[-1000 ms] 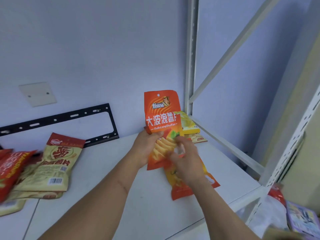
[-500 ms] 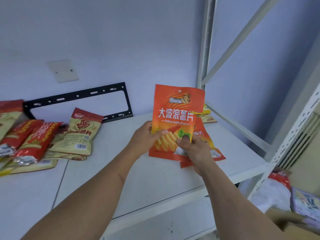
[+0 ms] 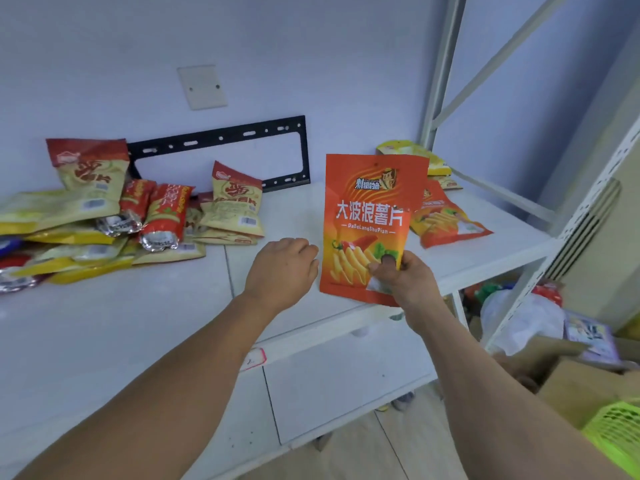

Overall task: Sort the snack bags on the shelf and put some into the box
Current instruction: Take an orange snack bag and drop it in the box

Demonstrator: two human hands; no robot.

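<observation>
Right hand [image 3: 403, 277] holds an orange snack bag [image 3: 372, 216] upright above the front edge of the white shelf [image 3: 173, 323]. Thumb lies on the printed face near the bag's lower right corner; the other fingers are curled behind it, grasping the bag. White lettering and a picture of ridged chips face the camera.

Left hand [image 3: 284, 268] hangs just beside the bag's left edge, apart from it. Its fingers are loosely curled and hold nothing.

A second orange bag [image 3: 446, 220] lies flat on the shelf behind and to the right of the held one, partly hidden by it. Farther back in the right corner, yellow bags [image 3: 438, 166] lie near the white shelf post [image 3: 440, 81].

On the left part of the shelf sits a loose pile of bags [image 3: 104, 216]: pale yellow ones with red tops, red ones with silver ends, some leaning on the wall, others flat and overlapping.

A black metal bracket [image 3: 221, 140] is fixed to the wall behind the pile, with a blank white wall plate [image 3: 202, 86] above it.

Lower right, below shelf level: a brown cardboard box [image 3: 581, 389], a green plastic basket [image 3: 620, 434] at the frame edge, and a white plastic bag [image 3: 523, 317] behind the shelf frame.
</observation>
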